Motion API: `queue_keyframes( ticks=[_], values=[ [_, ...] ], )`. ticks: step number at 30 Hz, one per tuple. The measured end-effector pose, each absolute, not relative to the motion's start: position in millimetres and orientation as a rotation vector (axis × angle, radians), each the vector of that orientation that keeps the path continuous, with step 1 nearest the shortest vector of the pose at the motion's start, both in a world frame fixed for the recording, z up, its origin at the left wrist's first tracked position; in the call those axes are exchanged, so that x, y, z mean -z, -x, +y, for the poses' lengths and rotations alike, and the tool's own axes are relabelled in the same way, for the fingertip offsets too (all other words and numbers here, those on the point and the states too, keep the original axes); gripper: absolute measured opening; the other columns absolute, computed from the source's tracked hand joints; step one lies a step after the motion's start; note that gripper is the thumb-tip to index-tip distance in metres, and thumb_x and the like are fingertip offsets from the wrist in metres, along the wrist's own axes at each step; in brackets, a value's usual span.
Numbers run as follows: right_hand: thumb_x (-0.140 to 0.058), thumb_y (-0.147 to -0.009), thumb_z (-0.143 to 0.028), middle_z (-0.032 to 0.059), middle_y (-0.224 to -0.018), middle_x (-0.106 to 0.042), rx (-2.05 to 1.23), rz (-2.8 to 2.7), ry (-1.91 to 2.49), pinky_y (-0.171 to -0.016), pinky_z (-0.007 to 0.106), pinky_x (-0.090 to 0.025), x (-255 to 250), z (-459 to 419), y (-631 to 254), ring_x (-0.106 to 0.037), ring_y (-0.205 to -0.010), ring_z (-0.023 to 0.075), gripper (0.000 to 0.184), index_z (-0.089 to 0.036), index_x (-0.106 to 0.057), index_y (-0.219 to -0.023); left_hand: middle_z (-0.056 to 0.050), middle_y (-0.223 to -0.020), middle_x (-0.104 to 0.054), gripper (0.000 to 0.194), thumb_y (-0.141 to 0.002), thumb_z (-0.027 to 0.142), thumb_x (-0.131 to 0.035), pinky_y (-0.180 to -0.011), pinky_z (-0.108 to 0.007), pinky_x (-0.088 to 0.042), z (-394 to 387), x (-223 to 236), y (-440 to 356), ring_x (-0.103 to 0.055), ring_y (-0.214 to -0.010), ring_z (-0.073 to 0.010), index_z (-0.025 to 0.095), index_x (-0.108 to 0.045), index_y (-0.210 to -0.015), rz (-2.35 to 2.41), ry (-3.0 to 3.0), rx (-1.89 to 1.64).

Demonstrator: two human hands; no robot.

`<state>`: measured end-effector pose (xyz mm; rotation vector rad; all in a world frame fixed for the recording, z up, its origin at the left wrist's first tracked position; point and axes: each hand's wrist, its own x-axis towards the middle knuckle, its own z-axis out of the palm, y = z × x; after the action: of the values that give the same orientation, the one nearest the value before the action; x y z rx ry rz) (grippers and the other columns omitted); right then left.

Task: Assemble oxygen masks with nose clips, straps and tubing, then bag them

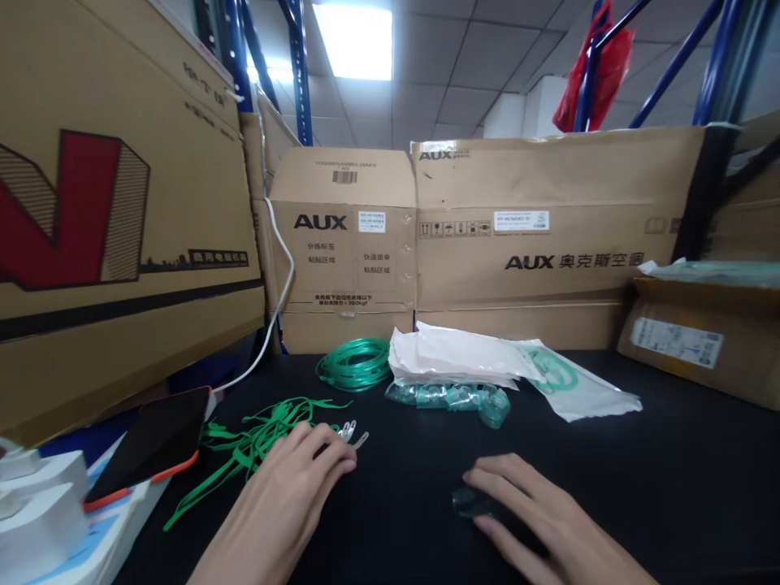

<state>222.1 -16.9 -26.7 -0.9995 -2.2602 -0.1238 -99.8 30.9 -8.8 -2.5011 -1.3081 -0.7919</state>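
Note:
My left hand is curled palm down over the table, its fingers together. At its fingertips, small pale metal strips stick out, and one seems to be pinched; my hand hides the grip itself. A tangle of flat green elastic straps lies under and to the left of this hand. My right hand has thumb and fingers around a small clear, dark-tinted plastic piece low over the black tabletop. Its exact kind is unclear, and my fingers cover part of it.
Coiled green tubing lies at the back, beside stacked white pouches and clear green plastic parts. A phone and white plugs sit at left. Cardboard boxes wall the back; an open carton stands right.

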Motion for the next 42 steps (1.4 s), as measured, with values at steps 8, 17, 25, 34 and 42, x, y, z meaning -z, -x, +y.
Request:
queue_keyframes(
  ticks=[8,17,25,34,42],
  values=[
    [-0.059,-0.093,-0.020,0.0138,-0.137,-0.067,-0.041,-2.245,1.188,-0.087,0.025,-0.064,12,-20,-216,-0.072,-0.119,0.0246,0.050,-0.023,-0.060,-0.142,-0.003,-0.104,-0.066,0.027,-0.099,0.006,-0.044,-0.080,-0.024,-0.055,2,-1,32,-0.066,-0.090,-0.0188,0.024,-0.065,-0.094,-1.071,2.884,0.705],
    [-0.062,-0.100,-0.043,0.0023,-0.125,-0.076,-0.254,-1.991,1.273,-0.101,0.032,-0.059,30,-14,-221,-0.073,-0.115,0.0235,0.031,-0.032,-0.067,-0.129,-0.003,-0.118,-0.064,0.025,-0.106,0.015,-0.042,-0.080,-0.024,-0.057,15,2,18,-0.072,-0.095,-0.0168,0.025,-0.064,-0.102,-1.075,2.795,1.220],
    [-0.063,-0.098,-0.037,0.0070,-0.143,-0.066,-0.332,-2.106,1.305,-0.112,0.044,-0.051,20,-19,-219,-0.061,-0.134,0.0280,0.049,-0.032,-0.057,-0.147,-0.001,-0.114,-0.067,0.028,-0.103,0.006,-0.040,-0.087,-0.021,-0.057,12,6,17,-0.072,-0.102,-0.0150,0.025,-0.060,-0.108,-0.865,2.851,1.254],
    [-0.061,-0.097,-0.052,0.0060,-0.148,-0.063,-0.399,-2.049,1.424,-0.114,0.050,-0.046,36,-15,-225,-0.052,-0.142,0.0332,0.049,-0.037,-0.060,-0.144,-0.003,-0.110,-0.061,0.039,-0.094,-0.007,-0.035,-0.083,-0.026,-0.058,20,19,18,-0.068,-0.098,-0.0175,0.024,-0.057,-0.103,-0.941,2.864,0.948],
    [-0.060,-0.095,-0.056,0.0072,-0.154,-0.058,-0.525,-2.071,1.464,-0.120,0.055,-0.035,27,-22,-223,-0.046,-0.147,0.0344,0.056,-0.035,-0.058,-0.147,-0.001,-0.112,-0.059,0.029,-0.099,0.001,-0.043,-0.080,-0.022,-0.056,18,17,15,-0.069,-0.089,-0.0138,0.026,-0.056,-0.106,-0.929,3.010,0.981]
  ],
)
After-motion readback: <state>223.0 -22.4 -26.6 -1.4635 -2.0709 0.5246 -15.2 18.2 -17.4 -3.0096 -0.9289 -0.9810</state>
